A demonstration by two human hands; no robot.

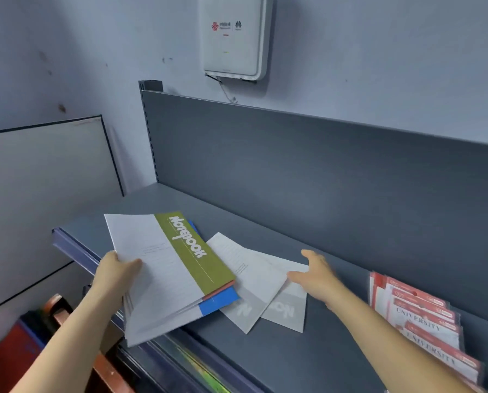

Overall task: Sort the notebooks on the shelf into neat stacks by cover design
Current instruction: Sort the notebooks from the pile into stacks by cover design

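Note:
My left hand grips the left edge of a small pile of notebooks tilted over the front of the grey shelf. The top one is white with a green band reading "Notebook"; orange and blue covers show beneath it. Two grey-and-white notebooks lie fanned on the shelf to the right, partly under the pile. My right hand rests open with spread fingers on the right edge of the rear grey notebook.
A row of red-and-white "University" notebooks in plastic sleeves leans at the shelf's right end. A white router box hangs on the wall above. A lower shelf holds more stock below the front edge.

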